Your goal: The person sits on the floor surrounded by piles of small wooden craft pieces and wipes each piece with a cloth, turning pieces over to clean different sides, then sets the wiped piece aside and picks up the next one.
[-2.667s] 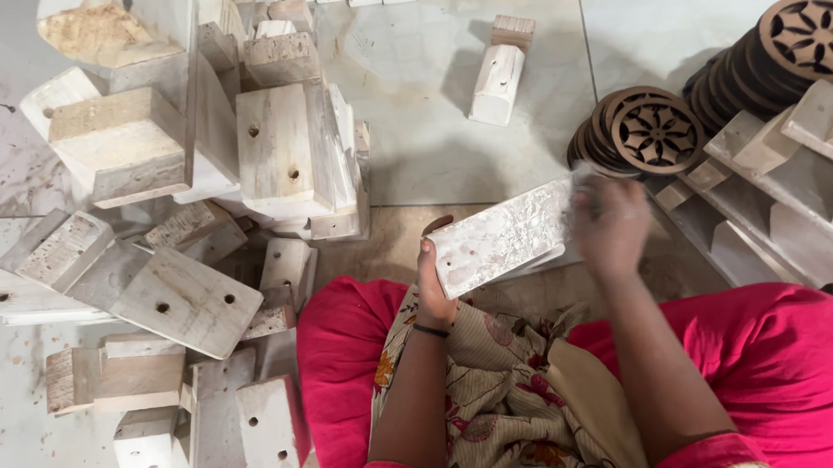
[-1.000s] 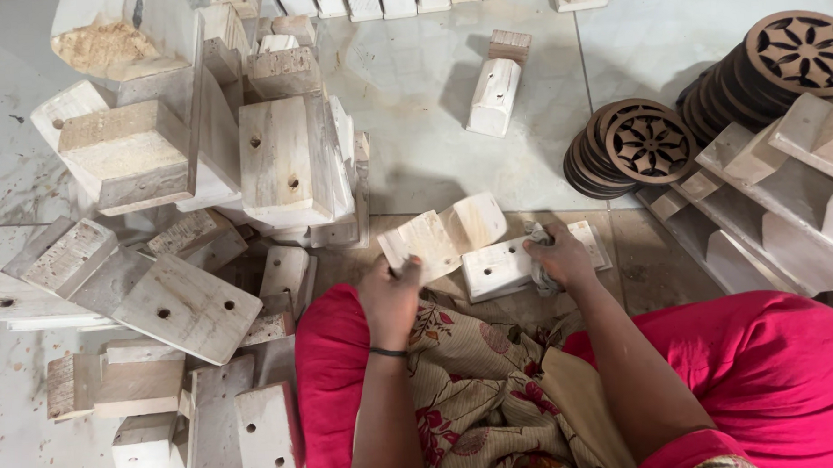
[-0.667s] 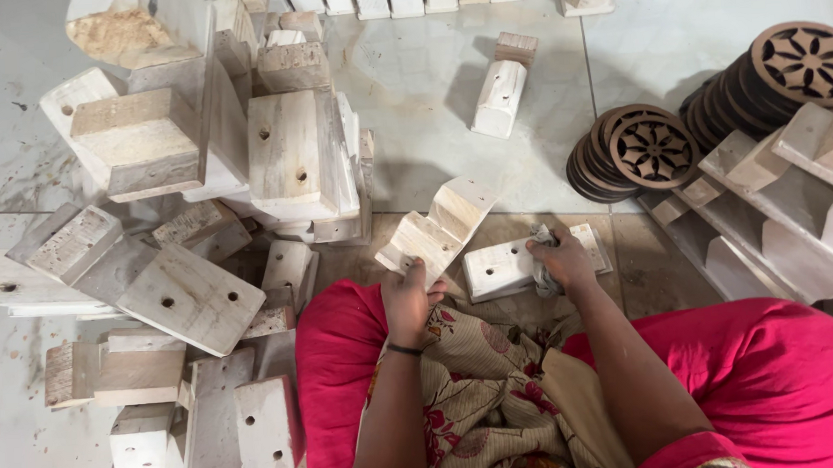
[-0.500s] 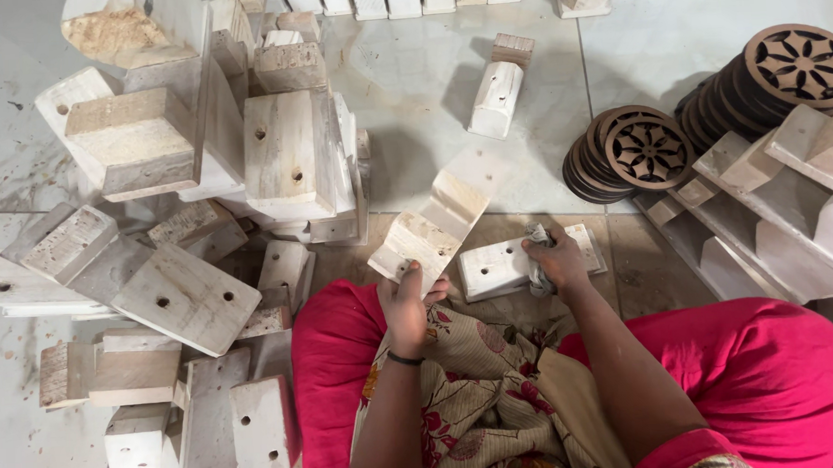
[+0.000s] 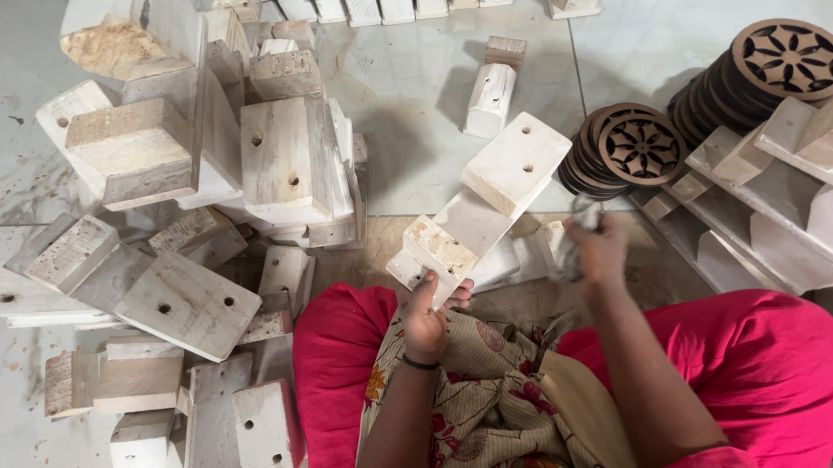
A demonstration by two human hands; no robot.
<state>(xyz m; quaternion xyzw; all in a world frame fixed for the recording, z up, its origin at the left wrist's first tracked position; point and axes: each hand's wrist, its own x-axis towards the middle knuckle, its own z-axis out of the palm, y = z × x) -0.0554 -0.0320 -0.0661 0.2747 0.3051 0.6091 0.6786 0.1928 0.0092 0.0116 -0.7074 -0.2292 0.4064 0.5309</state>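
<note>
My left hand (image 5: 429,313) grips the near end of a pale wooden bracket piece (image 5: 485,203), a plank with a thick block on each end, the far block drilled with two holes. It is raised and angled up to the right above my lap. My right hand (image 5: 600,247) is closed around a small grey, blurred object I cannot identify, just right of the bracket and over another pale wooden piece (image 5: 521,257) lying on the floor. My legs in pink cloth (image 5: 750,369) fill the lower frame.
A heap of similar wooden brackets (image 5: 190,197) lies to the left. Stacks of dark carved round discs (image 5: 638,149) and angled white wooden parts (image 5: 789,199) sit to the right. A lone wooden block (image 5: 490,95) rests on the tiled floor ahead; small blocks line the far edge.
My left hand has lifted and swung the bracket piece up and to the right. My right hand has moved slightly right off the piece on the floor.
</note>
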